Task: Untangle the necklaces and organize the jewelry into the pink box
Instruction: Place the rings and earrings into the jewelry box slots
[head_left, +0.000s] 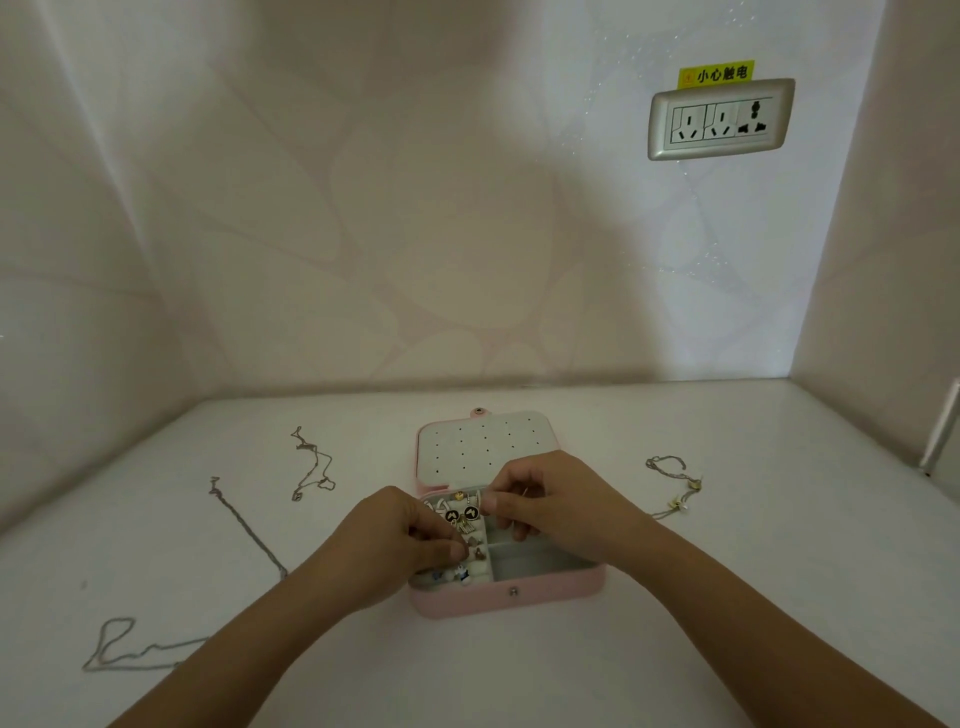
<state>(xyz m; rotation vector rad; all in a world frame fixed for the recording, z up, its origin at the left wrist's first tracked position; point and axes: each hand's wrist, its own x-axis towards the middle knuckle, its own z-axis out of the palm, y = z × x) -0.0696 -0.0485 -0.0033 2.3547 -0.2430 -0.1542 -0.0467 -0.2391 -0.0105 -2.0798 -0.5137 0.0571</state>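
The pink box (519, 597) lies open in the middle of the white table, its lid (480, 447) flat behind it with a dotted grey pad. Small earrings (462, 514) and rings fill the left compartments; the right compartments look bare. My left hand (400, 540) hovers over the left compartments with fingertips pinched on a small piece. My right hand (545, 501) is over the box's back middle, fingers curled and pinching something tiny I cannot make out. Thin chains lie on the table: one at left back (311, 462), a long one (244, 525), one at front left (119, 649).
A bracelet with small gold charms (675, 483) lies to the right of the box. Walls close in the table on the left, back and right. A wall socket (722, 119) with a yellow label sits high on the right. A pale rod (940, 436) leans at the right edge.
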